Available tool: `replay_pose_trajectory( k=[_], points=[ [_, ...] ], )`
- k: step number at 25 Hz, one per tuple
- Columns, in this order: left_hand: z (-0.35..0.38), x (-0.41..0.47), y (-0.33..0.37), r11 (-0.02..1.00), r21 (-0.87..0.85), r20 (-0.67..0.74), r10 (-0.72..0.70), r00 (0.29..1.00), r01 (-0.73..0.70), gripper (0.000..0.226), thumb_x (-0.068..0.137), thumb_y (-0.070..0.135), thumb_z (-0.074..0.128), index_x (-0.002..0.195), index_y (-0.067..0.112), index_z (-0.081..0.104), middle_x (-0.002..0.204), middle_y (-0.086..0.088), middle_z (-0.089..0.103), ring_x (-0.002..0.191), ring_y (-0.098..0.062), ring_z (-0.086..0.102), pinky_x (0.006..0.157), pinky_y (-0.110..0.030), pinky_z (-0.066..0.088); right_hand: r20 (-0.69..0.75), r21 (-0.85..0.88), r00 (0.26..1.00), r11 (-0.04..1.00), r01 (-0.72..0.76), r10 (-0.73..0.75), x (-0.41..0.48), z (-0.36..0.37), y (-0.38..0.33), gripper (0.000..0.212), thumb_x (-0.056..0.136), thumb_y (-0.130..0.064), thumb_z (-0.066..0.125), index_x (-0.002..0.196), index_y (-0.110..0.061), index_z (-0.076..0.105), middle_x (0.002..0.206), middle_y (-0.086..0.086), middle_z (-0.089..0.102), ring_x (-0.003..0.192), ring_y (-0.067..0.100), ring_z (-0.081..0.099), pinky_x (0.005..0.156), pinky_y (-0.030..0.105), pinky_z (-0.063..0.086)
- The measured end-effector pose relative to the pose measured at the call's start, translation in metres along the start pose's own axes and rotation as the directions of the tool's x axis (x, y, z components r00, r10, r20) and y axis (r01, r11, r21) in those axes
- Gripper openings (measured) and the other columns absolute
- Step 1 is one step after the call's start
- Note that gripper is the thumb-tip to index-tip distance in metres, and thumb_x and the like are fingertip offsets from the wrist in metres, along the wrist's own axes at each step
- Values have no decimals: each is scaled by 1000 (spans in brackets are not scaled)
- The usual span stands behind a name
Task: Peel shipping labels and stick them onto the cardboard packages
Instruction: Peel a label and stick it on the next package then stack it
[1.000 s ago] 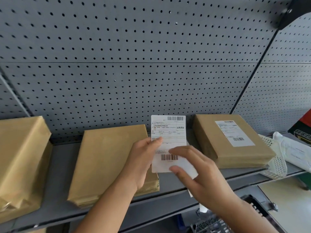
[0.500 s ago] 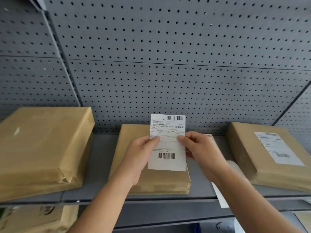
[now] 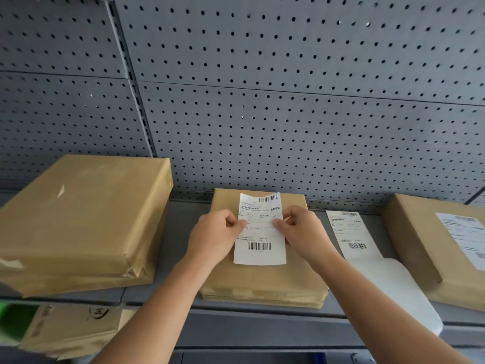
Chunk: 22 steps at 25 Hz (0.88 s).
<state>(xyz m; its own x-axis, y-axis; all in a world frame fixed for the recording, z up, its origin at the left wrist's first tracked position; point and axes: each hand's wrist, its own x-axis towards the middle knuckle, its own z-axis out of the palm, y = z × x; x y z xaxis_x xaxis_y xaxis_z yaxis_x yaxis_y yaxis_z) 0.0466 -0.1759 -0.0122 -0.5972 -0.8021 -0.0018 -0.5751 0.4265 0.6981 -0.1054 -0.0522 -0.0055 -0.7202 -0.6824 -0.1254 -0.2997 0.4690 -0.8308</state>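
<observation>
Paper label: the shipping label (image 3: 259,232) is now down over the middle package (image 3: 262,282), lower than half a second ago, when it was held upright in front of it
Meaning: sticking looks about to begin; contact cannot be told
Left hand (image 3: 214,237): pinched shut on the label's left edge
Right hand (image 3: 304,233): pinched on its right edge
Beyond right hand: label strip (image 3: 351,233), labelled package (image 3: 433,248)
Beyond left hand: bare package (image 3: 81,222)

Three brown paper-wrapped cardboard packages are seen on the grey metal shelf (image 3: 168,232): a large one at the left (image 3: 78,222), a middle one (image 3: 262,279), and a right one (image 3: 430,248). A fourth brown package (image 3: 70,329) is seen below. Three white printed shipping labels are counted: one held (image 3: 259,232), one on a liner strip (image 3: 350,233), one stuck down (image 3: 464,237). Two bare hands are counted, the left (image 3: 214,237) and the right (image 3: 301,232).
</observation>
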Motion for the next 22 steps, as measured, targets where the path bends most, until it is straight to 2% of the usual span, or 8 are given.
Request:
replay_pose_trajectory(
  k=[5, 9, 14, 17, 20, 22],
  points=[
    [7, 6, -2, 987, 160, 34, -1, 999, -5, 32, 93, 53, 62, 77, 25, 66, 76, 11, 71, 70, -8, 66, 55, -28, 47, -26, -59, 1000, 998, -15, 14, 3, 1, 7, 15, 93, -25, 67, 100, -20, 55, 84, 4, 69, 68, 14, 63, 56, 24, 42],
    [11, 8, 1, 973, 230, 9, -2, 1000, 0, 30, 92, 51, 63, 77, 25, 65, 74, 11, 70, 69, -9, 65, 54, -27, 44, -21, -152, 1000, 988, 15, -19, 5, 3, 7, 23, 93, -22, 68, 108, -17, 51, 78, -1, 59, 64, 10, 55, 51, 22, 37],
    [15, 9, 1, 963, 270, -16, 11, 1000, -7, 30, 91, 48, 64, 72, 26, 60, 72, 11, 67, 71, -16, 66, 57, -30, 48, -12, -232, 999, 972, 36, -40, 7, 7, 5, 27, 93, -22, 67, 112, -16, 48, 76, -4, 57, 65, 8, 55, 50, 23, 38],
    [16, 9, 0, 948, 319, -16, 14, 1000, -8, 33, 92, 48, 64, 70, 26, 52, 73, 9, 67, 72, -19, 67, 56, -30, 46, -10, -277, 1000, 961, 25, -29, 8, 9, 5, 29, 93, -24, 66, 114, -16, 48, 83, -1, 63, 72, 15, 61, 55, 28, 46],
    [18, 8, -1, 945, 324, -61, 73, 996, -49, 27, 91, 46, 67, 82, 24, 54, 83, 10, 63, 76, -16, 62, 57, -31, 43, -12, -408, 999, 912, 24, -32, 4, 8, 5, 30, 93, -31, 63, 115, -19, 47, 96, 3, 66, 84, 25, 65, 65, 36, 52],
    [19, 5, -2, 921, 338, -114, 244, 963, -193, 22, 93, 39, 67, 104, 22, 59, 105, 9, 63, 93, -14, 59, 69, -29, 48, -28, -564, 991, 821, 90, -129, -1, 8, 6, 31, 97, -34, 57, 122, -18, 50, 112, 2, 63, 99, 27, 62, 70, 35, 48]
  ],
)
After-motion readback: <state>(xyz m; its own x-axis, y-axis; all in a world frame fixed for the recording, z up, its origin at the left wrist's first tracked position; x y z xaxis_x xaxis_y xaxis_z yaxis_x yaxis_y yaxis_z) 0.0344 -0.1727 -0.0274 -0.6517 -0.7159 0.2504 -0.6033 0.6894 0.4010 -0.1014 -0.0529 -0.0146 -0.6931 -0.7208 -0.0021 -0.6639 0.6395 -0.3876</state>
